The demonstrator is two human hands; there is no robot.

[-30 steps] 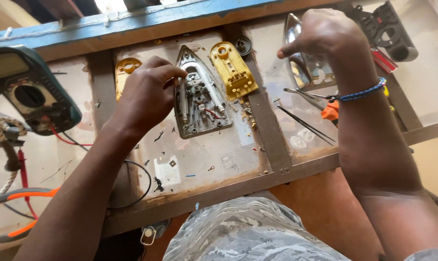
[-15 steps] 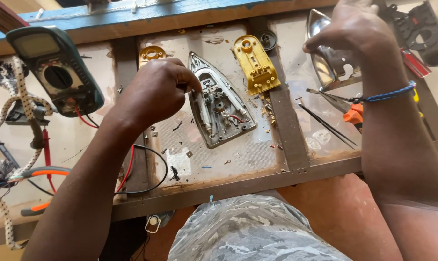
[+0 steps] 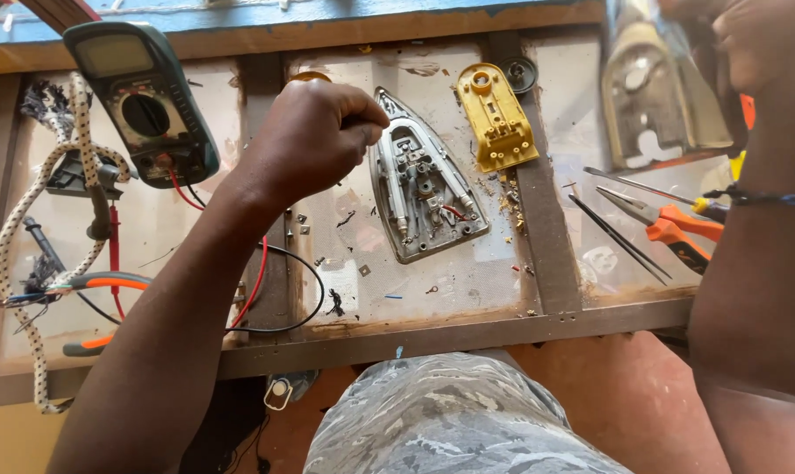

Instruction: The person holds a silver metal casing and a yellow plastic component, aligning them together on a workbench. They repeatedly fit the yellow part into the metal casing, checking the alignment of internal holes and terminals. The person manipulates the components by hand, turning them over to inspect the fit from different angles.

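Hovering curled at ten o'clock of the grey metal iron soleplate (image 3: 426,180), the left hand (image 3: 314,140) pinches its fingertips near the plate's edge; what they grip cannot be told. Soleplate lies mid-surface (image 3: 433,294), yellow plastic cover (image 3: 495,117) at its one o'clock, green multimeter (image 3: 143,101) far at nine.

Both arms are bare, without sleeves. A thin blue-and-black bracelet (image 3: 766,198) circles the right wrist. Grey camouflage trousers (image 3: 454,421) cover the lap.
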